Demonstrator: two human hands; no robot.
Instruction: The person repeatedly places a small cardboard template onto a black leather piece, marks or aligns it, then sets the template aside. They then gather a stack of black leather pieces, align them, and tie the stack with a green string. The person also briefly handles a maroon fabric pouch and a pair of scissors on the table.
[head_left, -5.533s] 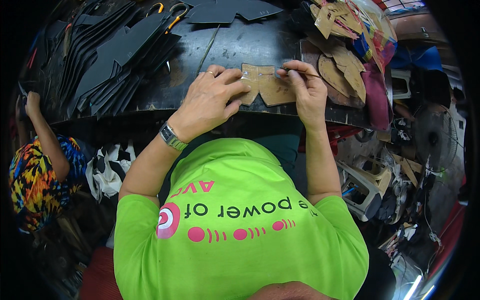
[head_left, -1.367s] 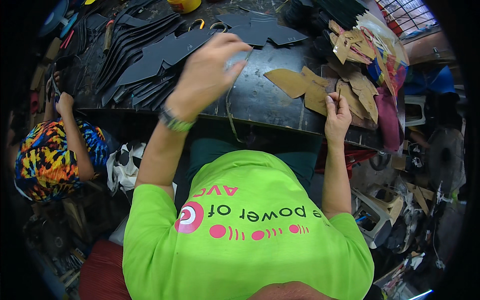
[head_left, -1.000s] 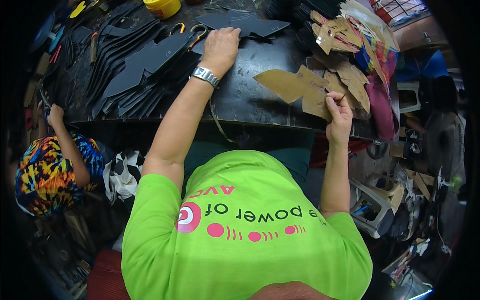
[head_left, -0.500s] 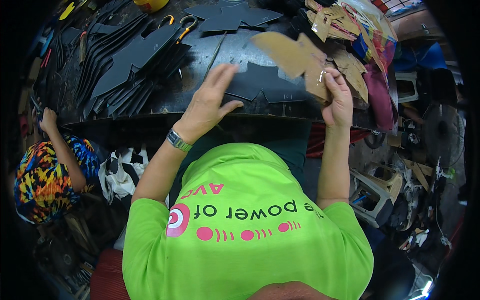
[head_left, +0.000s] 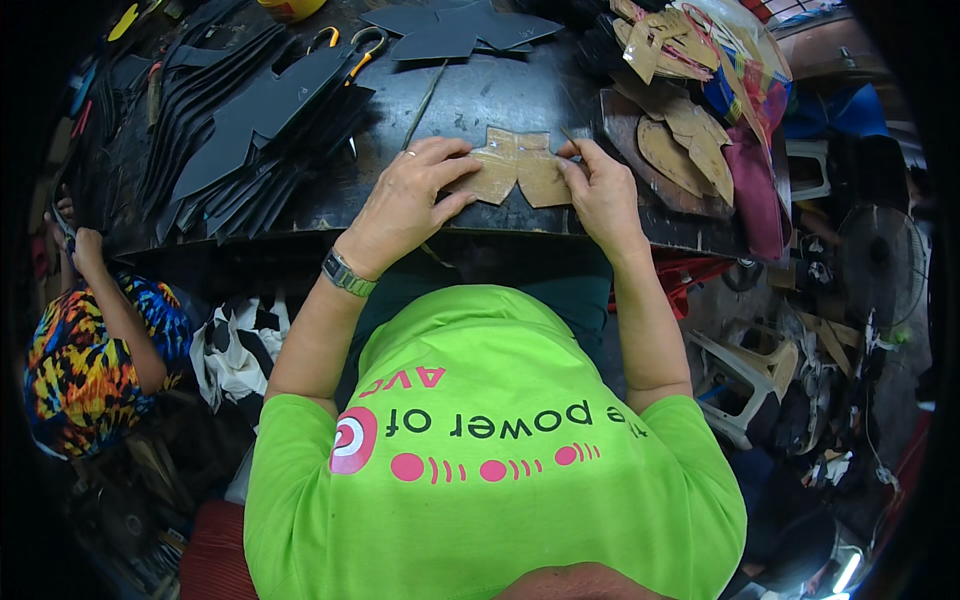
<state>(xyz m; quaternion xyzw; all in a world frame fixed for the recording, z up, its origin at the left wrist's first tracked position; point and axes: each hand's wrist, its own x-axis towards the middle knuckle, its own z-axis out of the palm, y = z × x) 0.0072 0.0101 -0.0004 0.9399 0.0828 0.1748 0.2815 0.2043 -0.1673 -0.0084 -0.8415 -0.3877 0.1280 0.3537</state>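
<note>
A brown cardboard template [head_left: 515,172], shiny in places as if taped, lies flat near the front edge of the dark worktable. The black cut sheet piece that lay here is covered by it, apart from a thin dark edge along the top. My left hand [head_left: 412,198] has its fingers and thumb closed over the template's left end. At the opposite end, my right hand [head_left: 605,198] pinches the template between thumb and fingers. Both ends of the cardboard are partly hidden under my hands.
Stacked black cut pieces [head_left: 245,135] lie to the left, with orange-handled scissors [head_left: 362,58] beside them. More black pieces [head_left: 455,30] sit at the back. Cardboard templates [head_left: 680,150] are heaped at right. A person [head_left: 105,345] in a colourful shirt works at far left.
My right hand has brought the cardboard template down and left onto the black piece. My left hand, spread in the air before, has come down onto the template's left end.
</note>
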